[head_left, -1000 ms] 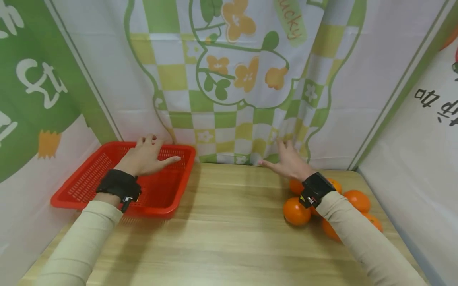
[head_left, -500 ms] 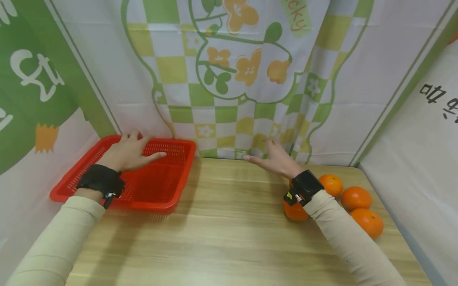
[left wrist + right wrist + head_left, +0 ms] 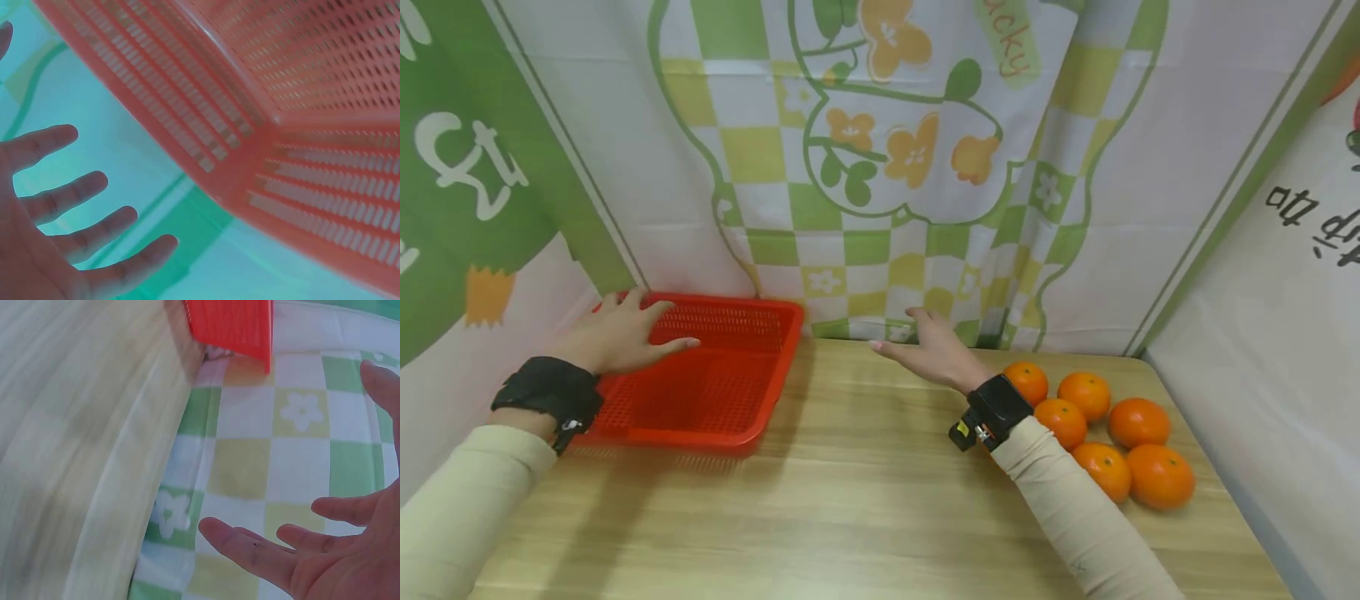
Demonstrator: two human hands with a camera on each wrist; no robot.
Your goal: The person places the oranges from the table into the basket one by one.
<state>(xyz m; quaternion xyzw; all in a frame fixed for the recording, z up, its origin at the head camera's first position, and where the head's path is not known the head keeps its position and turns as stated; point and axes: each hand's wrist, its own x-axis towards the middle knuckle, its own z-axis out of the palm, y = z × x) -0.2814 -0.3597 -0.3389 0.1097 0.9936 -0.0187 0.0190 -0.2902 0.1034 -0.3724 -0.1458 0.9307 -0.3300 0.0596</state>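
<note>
Both hands, left hand (image 3: 613,337) and right hand (image 3: 932,354), have drifted leftward (fingers spread).

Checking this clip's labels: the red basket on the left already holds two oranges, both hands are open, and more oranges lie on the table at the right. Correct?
Not quite. The head view shows the red basket holding nothing; all six oranges lie on the table. The left hand and right hand are open.

A wooden table (image 3: 865,500) is seen, closed in on three sides by hung cloth. The back cloth (image 3: 880,167) is printed with green and yellow checks and orange flowers — a white flower check is caught in the right wrist view. Green lettering is borne by the left cloth (image 3: 467,167), black characters by the right cloth (image 3: 1285,275).
</note>
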